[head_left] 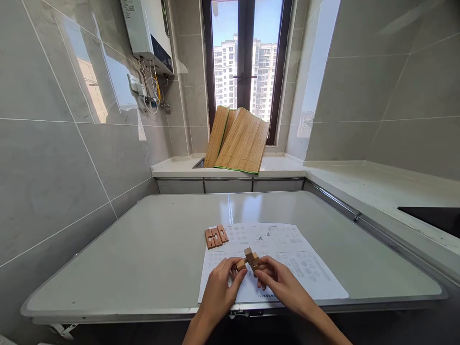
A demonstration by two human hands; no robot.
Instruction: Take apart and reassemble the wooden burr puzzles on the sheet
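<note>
Between my two hands, above a printed paper sheet [316, 282], is a small wooden burr puzzle [251, 258] made of interlocking light-brown notched blocks. My left hand [223, 282] pinches its left end between thumb and fingers. On the other side, my right hand [278, 280] grips the right end with thumb and fingertips. One block sticks up at an angle in the middle. Several flat reddish-brown wooden pieces with cut-out slots [216, 236] lie side by side at the sheet's upper left. Fingers partly cover the held puzzle, so its full shape is hidden.
The sheet lies on a pale folding table [125, 268] with a centre seam. Behind it, a folded bamboo mat [240, 141] leans on a white counter [287, 165] before a window. A water heater [149, 36] hangs at the left wall. A black panel [434, 218] lies on the right counter.
</note>
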